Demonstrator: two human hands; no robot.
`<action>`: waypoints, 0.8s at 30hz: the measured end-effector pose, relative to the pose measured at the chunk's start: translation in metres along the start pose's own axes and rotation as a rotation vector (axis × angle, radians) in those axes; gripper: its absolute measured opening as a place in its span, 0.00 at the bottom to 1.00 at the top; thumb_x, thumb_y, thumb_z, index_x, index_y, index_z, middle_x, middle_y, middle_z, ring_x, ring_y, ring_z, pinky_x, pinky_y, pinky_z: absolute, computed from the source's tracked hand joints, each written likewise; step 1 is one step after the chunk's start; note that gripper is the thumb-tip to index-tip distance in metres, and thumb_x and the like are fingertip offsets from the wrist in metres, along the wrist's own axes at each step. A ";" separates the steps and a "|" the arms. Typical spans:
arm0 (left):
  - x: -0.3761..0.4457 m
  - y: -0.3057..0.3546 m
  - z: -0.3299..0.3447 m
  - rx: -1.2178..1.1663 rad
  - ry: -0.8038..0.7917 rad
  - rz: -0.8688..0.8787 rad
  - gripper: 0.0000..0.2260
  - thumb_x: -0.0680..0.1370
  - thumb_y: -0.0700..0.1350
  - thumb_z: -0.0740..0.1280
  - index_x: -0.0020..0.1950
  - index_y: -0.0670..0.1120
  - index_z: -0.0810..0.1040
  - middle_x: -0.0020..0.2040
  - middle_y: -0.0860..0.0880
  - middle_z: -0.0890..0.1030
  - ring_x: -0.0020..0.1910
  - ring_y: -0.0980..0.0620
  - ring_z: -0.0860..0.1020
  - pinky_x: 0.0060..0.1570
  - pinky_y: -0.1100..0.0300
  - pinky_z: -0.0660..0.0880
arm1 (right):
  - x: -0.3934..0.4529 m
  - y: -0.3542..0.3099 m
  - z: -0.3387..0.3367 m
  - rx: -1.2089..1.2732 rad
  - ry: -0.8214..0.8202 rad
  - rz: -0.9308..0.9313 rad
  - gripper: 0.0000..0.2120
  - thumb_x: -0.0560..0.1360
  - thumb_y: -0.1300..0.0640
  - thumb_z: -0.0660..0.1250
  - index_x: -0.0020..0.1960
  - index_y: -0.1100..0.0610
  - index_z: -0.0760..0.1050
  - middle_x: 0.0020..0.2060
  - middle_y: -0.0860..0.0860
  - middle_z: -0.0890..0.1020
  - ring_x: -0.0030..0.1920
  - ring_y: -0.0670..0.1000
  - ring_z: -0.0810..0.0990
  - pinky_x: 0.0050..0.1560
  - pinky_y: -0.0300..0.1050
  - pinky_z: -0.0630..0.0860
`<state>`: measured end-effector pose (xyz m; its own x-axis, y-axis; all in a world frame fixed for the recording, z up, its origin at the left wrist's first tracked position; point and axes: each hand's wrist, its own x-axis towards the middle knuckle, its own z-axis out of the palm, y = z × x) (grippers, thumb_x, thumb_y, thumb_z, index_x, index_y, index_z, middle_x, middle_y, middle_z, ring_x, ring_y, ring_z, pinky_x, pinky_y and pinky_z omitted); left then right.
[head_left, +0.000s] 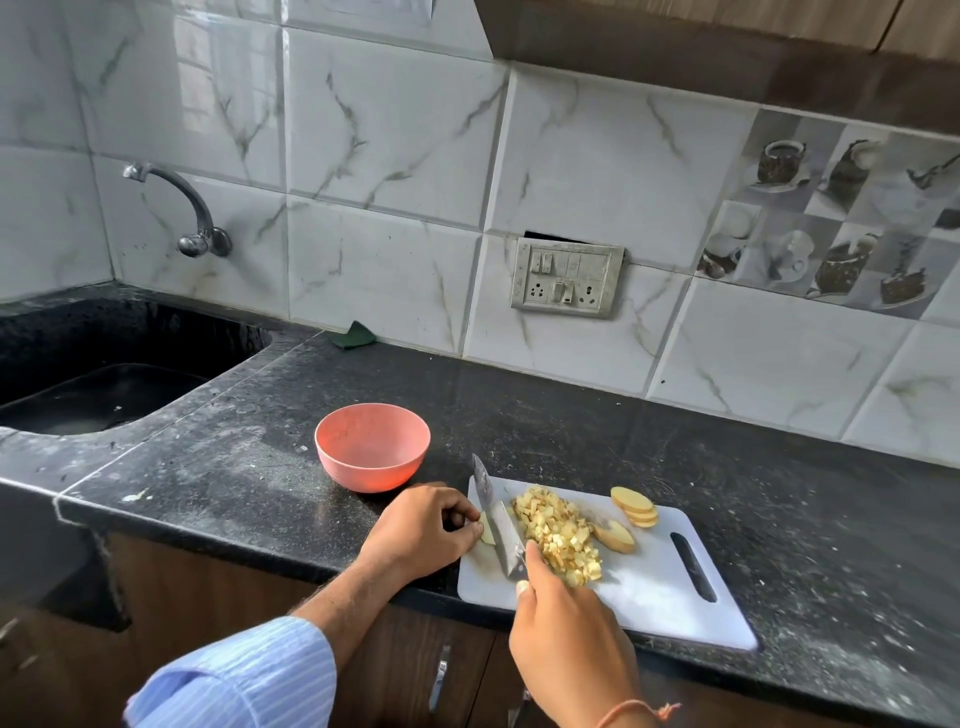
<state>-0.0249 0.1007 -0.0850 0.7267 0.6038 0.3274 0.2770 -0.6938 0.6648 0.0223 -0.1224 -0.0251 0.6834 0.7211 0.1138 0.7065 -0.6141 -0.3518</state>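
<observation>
Gripping the knife (497, 522) by its handle, the right hand (566, 634) has its fingers wrapped tight, and the forefinger reaches forward to where the steel blade begins. The blade is flat and grey, points away towards the bowl (371, 447), and stands edge-down on the cutting board (670, 587). Just left of the blade, the left hand (421, 525) pinches a small pale potato piece (487, 533) between curled fingertips and thumb at the board's left end. The board is smooth white plastic, rectangular, with a slot handle at its right end. To the right of the blade lies a heap of potato cubes (558, 535), yellowish and rough-cut. Beyond it lie a rounded potato chunk (615, 536) and a fan of oval potato slices (636, 506). The bowl is matte pink, round and shallow, and sits on the speckled black stone counter (234, 467) near the board's far left corner.
</observation>
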 end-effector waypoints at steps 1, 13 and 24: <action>0.000 0.000 0.000 0.000 -0.007 0.002 0.06 0.73 0.57 0.76 0.47 0.57 0.87 0.41 0.59 0.81 0.43 0.60 0.80 0.43 0.62 0.79 | 0.001 0.001 0.000 0.019 0.007 0.018 0.28 0.87 0.47 0.52 0.85 0.44 0.51 0.53 0.47 0.84 0.52 0.48 0.82 0.50 0.44 0.79; -0.002 0.000 0.000 0.011 -0.003 0.007 0.05 0.74 0.57 0.76 0.47 0.58 0.87 0.42 0.59 0.81 0.43 0.61 0.80 0.42 0.64 0.78 | -0.002 -0.006 -0.003 0.006 0.029 -0.015 0.29 0.86 0.47 0.51 0.85 0.45 0.49 0.54 0.47 0.84 0.52 0.48 0.82 0.51 0.44 0.80; -0.001 0.004 -0.002 0.003 0.003 -0.007 0.03 0.74 0.55 0.76 0.44 0.58 0.87 0.40 0.60 0.82 0.43 0.60 0.80 0.40 0.64 0.77 | 0.000 -0.020 0.000 -0.125 -0.065 -0.017 0.32 0.86 0.51 0.54 0.86 0.47 0.44 0.47 0.50 0.82 0.46 0.50 0.80 0.45 0.46 0.79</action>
<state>-0.0256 0.0979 -0.0817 0.7228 0.6101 0.3246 0.2844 -0.6907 0.6648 0.0087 -0.1101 -0.0178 0.6607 0.7485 0.0565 0.7379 -0.6338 -0.2318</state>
